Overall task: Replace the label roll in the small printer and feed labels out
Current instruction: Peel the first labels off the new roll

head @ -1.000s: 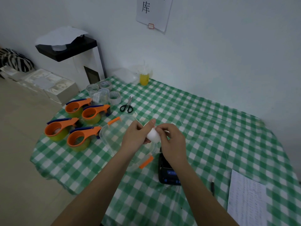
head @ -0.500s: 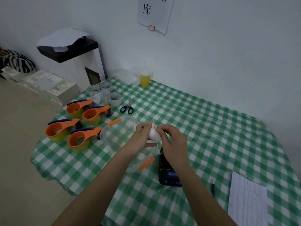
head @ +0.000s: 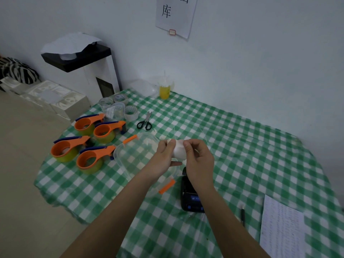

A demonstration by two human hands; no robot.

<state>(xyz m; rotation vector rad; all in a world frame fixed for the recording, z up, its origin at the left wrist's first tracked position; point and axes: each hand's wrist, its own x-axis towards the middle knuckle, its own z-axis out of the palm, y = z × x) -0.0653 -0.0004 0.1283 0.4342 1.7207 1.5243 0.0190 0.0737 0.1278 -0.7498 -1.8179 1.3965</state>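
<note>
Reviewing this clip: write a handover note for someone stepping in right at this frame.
Left hand and right hand both hold the white label roll above the table; right fingertips pinch at its top edge, possibly picking at the loose end.
The small black printer sits on the checked tablecloth below the right wrist, beside a clear lidded box.
Done: roll in hand.
Left: seat the roll in the printer, close it, feed labels out. Whether the printer is open cannot be told.
</note>
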